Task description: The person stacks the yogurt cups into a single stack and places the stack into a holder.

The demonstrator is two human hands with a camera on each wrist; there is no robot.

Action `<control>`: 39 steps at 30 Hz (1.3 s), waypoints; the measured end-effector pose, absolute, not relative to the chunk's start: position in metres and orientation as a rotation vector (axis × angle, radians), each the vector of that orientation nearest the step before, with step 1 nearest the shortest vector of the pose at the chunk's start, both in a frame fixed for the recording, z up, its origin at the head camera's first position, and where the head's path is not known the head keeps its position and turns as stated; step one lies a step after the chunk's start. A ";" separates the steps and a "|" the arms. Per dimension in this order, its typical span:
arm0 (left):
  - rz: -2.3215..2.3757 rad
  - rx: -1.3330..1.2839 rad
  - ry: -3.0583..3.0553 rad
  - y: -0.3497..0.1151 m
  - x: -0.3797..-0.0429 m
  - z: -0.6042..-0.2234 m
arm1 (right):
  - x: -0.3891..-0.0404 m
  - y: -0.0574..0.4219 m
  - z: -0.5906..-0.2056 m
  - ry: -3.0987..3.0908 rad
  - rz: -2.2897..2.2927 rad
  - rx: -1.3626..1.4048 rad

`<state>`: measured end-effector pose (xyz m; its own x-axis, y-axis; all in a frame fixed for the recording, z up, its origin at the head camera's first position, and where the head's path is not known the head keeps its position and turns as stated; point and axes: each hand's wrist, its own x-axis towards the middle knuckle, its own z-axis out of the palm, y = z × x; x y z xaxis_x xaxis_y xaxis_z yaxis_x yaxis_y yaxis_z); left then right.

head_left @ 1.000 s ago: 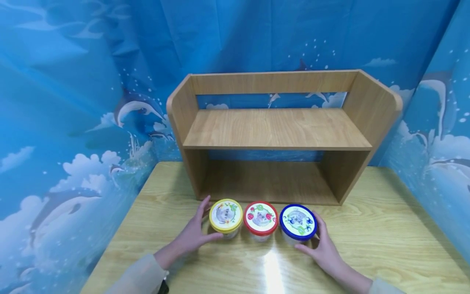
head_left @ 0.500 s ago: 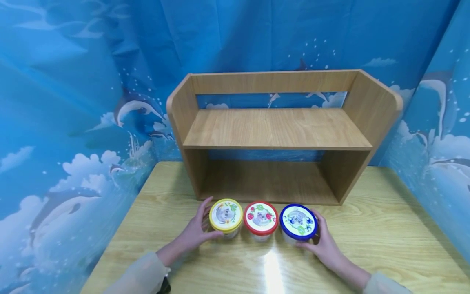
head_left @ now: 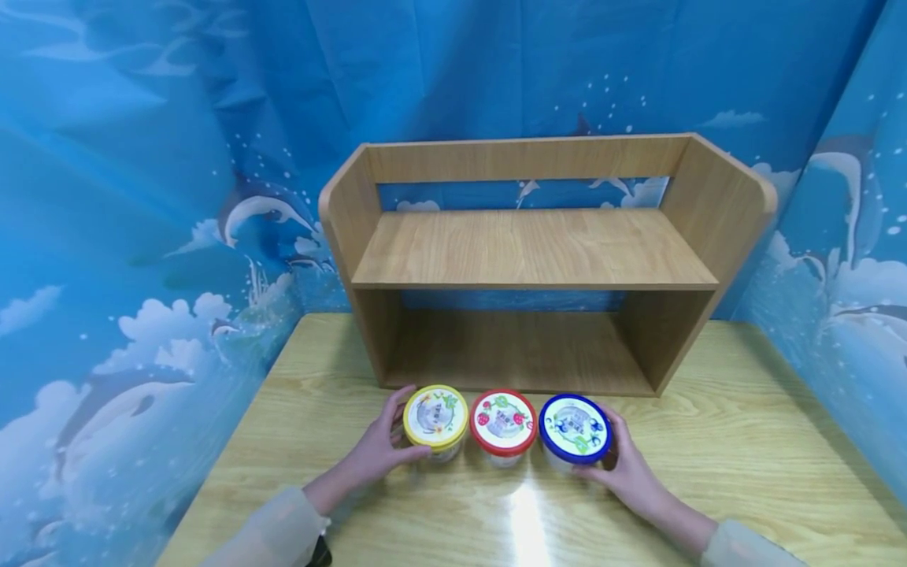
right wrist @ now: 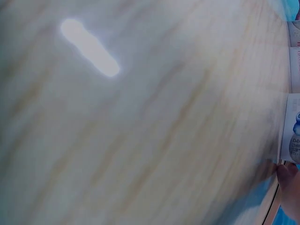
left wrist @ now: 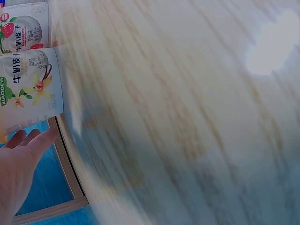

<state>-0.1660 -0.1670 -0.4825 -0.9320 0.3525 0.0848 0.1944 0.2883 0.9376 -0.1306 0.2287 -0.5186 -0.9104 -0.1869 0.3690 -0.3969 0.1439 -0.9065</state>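
Observation:
Three round tubs stand in a row on the table. My left hand point(head_left: 379, 449) curves round the left side of the yellow-lidded tub point(head_left: 435, 417), thumb at its front and fingers toward its back. The red-lidded tub point(head_left: 503, 423), with strawberries on its lid, stands in the middle with no hand on it. At the right, my right hand point(head_left: 623, 465) holds the blue-lidded tub point(head_left: 575, 429) between thumb and fingers. In the left wrist view, the yellow-lidded tub's printed side point(left wrist: 33, 89) shows above my hand. Only a sliver of the blue-lidded tub point(right wrist: 291, 136) enters the right wrist view.
Behind the tubs stands a two-level wooden shelf point(head_left: 534, 248) with raised side panels. The light wood table point(head_left: 453, 520) extends on both sides. A blue sheet with dolphins point(head_left: 170, 236) hangs around the back and sides.
The fingers of both hands have drawn slightly closer round the outer tubs. My right thumb has moved nearer the blue-lidded tub. The tubs stay in the same places.

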 end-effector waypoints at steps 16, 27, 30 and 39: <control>1.726 0.492 2.374 -0.166 -0.166 -0.482 | -0.131 0.236 -0.512 -2.406 1.733 0.503; 1.700 0.511 2.396 -0.163 -0.169 -0.483 | -0.133 0.237 -0.509 -2.391 1.779 0.518; 1.689 0.521 2.416 -0.161 -0.170 -0.483 | -0.134 0.238 -0.510 -2.401 1.775 0.496; 1.705 0.462 2.402 -0.158 -0.170 -0.483 | -0.134 0.239 -0.512 -2.391 1.784 0.501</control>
<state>-0.1699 -0.1576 -0.4834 -0.9395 0.3392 0.0475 0.1567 0.3024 0.9402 -0.1345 0.2386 -0.5123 -0.9385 -0.1924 0.2868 -0.3297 0.2522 -0.9098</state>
